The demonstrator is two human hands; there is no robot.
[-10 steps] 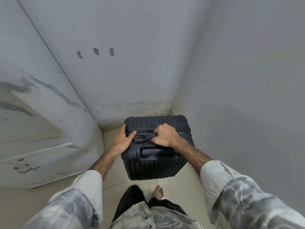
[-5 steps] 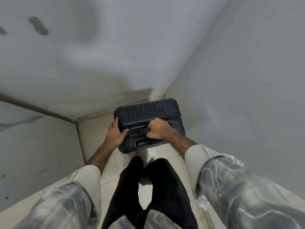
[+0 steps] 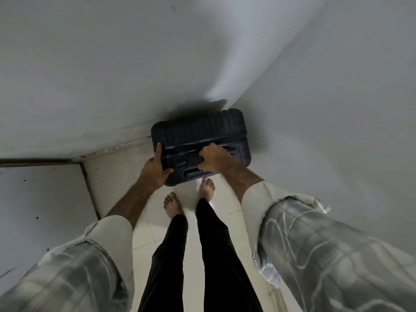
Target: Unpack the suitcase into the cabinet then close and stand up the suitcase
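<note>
I see the grey walls (image 3: 112, 64) fill more of the view than half a second ago, and the corner they form now sits right behind the suitcase (image 3: 198, 131), which has gone from just in front of the knees to stand closed and upright on the pale tiled floor (image 3: 117, 172), tucked into that corner with its ribbed shell toward the wall. The legs in black trousers (image 3: 211, 255) are straighter than before, and both bare feet now show just short of the case. The left hand (image 3: 155, 170) stays curled around the case's left top edge, thumb up along the side, and the right hand (image 3: 212, 159) keeps its fingers wrapped over the top handle
</note>
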